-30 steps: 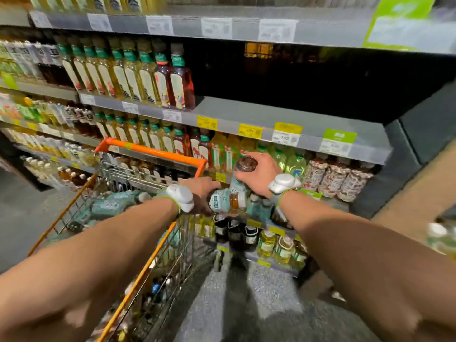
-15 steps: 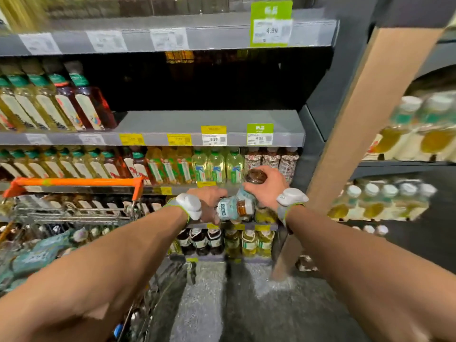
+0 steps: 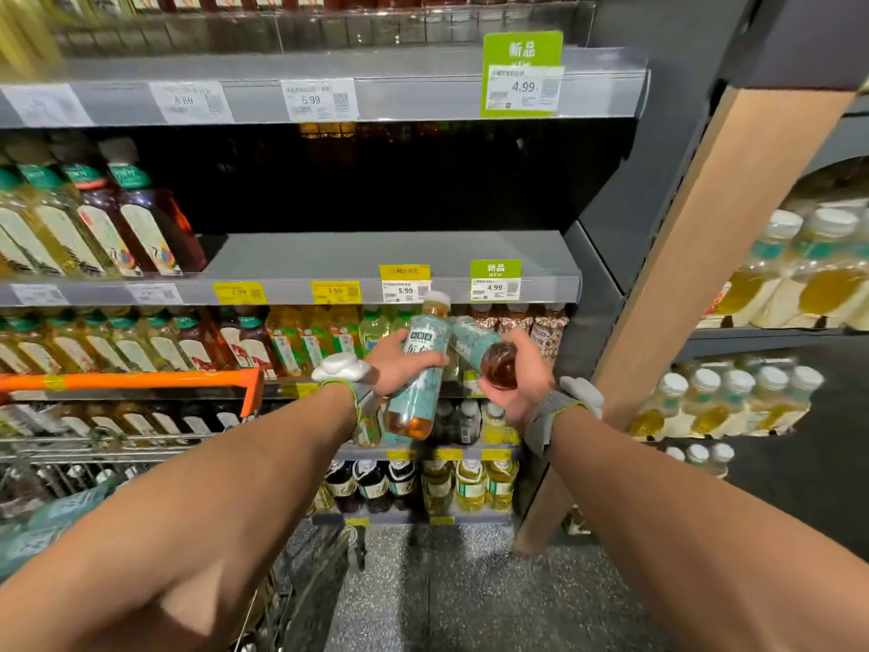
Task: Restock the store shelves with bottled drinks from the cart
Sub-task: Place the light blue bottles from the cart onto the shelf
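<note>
**Two bottles up, bare shelf waiting**

We're wrapping left fingers point(image 3: 425, 359) round a teal-labelled plastic tea bottle point(image 3: 416, 381), right hand point(image 3: 515, 376) clutching its twin point(image 3: 479, 348) near the base. Full, smooth, likely slippery: mid-label grips are suiting them, below the bare grey shelf point(image 3: 385, 256).

The aisle is dim, and the recess above the grey shelf point(image 3: 385, 254) falls into near-black shadow. Wide-angle distortion bends the edges, where the bottles at far right point(image 3: 799, 265) smear with blur.
</note>
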